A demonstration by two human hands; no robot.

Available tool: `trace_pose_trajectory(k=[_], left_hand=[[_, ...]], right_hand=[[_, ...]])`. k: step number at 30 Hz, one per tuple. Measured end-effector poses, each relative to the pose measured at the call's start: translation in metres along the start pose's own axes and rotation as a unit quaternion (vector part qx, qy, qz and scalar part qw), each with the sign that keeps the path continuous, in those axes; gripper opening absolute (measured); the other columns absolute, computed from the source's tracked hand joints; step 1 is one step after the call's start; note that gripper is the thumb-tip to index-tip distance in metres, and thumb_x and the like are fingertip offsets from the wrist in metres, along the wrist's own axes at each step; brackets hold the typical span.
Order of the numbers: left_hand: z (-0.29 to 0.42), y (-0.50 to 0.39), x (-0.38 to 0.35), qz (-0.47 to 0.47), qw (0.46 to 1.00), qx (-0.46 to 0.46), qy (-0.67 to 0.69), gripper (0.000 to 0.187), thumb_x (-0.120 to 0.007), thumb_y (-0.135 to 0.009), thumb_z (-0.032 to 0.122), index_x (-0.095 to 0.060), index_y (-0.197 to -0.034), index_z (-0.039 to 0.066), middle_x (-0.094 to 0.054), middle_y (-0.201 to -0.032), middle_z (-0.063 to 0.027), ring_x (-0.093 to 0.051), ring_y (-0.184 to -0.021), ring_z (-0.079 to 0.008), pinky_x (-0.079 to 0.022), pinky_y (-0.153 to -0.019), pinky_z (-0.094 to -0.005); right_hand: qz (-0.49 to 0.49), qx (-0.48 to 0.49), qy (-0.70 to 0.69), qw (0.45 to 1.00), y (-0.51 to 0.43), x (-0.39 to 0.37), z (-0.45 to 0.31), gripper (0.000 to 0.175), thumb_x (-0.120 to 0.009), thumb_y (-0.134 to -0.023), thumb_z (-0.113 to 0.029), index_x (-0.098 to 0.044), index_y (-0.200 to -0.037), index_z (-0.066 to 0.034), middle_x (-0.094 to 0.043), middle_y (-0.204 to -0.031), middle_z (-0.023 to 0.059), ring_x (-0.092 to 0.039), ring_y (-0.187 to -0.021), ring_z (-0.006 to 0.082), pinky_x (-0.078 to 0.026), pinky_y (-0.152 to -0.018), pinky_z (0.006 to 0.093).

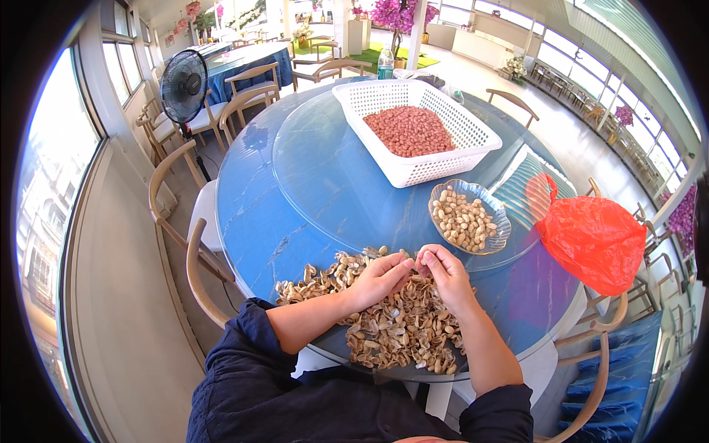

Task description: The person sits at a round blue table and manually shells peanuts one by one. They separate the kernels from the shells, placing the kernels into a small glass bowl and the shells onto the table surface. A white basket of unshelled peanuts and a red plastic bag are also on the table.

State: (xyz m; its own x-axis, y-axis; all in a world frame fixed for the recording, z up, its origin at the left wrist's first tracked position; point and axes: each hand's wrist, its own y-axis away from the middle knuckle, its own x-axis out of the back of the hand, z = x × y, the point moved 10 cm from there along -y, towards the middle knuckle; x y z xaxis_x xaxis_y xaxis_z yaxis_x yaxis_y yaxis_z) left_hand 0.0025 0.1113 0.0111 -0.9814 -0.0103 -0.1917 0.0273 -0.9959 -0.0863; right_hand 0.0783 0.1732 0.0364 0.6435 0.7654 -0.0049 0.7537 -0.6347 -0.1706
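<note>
My left hand and my right hand meet above a heap of split peanut shells at the near edge of the round table. Between the thumb and fingers of the right hand is a small pale peanut, partly covered by the fingertips. The left thumb and forefinger are bent together close to it; whether they pinch a piece of shell is hidden. Ahead and to the right, a scalloped glass bowl holds unshelled peanuts. Beyond it, a white perforated plastic basket contains red-skinned peanut kernels.
The blue table carries a raised glass turntable. A red plastic bag sits at the right edge, and a bottle stands behind the basket. Wooden chairs ring the table; a black fan is at the left.
</note>
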Motion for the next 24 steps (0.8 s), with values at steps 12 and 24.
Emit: trace_pose_trajectory(k=[12, 24], left_hand=[[0.000, 0.002, -0.007, -0.022, 0.999, 0.021, 0.014, 0.026, -0.040, -0.101, 0.027, -0.050, -0.089, 0.006, -0.044, -0.065, 0.0036, -0.039, -0.056, -0.0050, -0.032, -0.051, -0.0209], [0.000, 0.006, -0.014, -0.052, 0.997, 0.045, 0.023, 0.022, -0.036, -0.096, 0.020, -0.048, -0.085, 0.005, -0.040, -0.062, 0.0019, -0.035, -0.054, -0.0068, -0.028, -0.048, -0.0228]], right_hand=[[-0.019, 0.014, 0.075, 0.997, 0.004, -0.013, -0.005, 0.013, -0.046, -0.098, -0.013, -0.056, -0.098, -0.0037, -0.050, -0.077, -0.0015, -0.045, -0.073, 0.0068, -0.040, -0.068, 0.0215], [-0.077, -0.011, 0.006, 0.997, 0.005, -0.021, 0.007, 0.016, -0.049, -0.097, -0.015, -0.058, -0.104, -0.0044, -0.054, -0.080, -0.0023, -0.044, -0.071, 0.0040, -0.038, -0.063, 0.0203]])
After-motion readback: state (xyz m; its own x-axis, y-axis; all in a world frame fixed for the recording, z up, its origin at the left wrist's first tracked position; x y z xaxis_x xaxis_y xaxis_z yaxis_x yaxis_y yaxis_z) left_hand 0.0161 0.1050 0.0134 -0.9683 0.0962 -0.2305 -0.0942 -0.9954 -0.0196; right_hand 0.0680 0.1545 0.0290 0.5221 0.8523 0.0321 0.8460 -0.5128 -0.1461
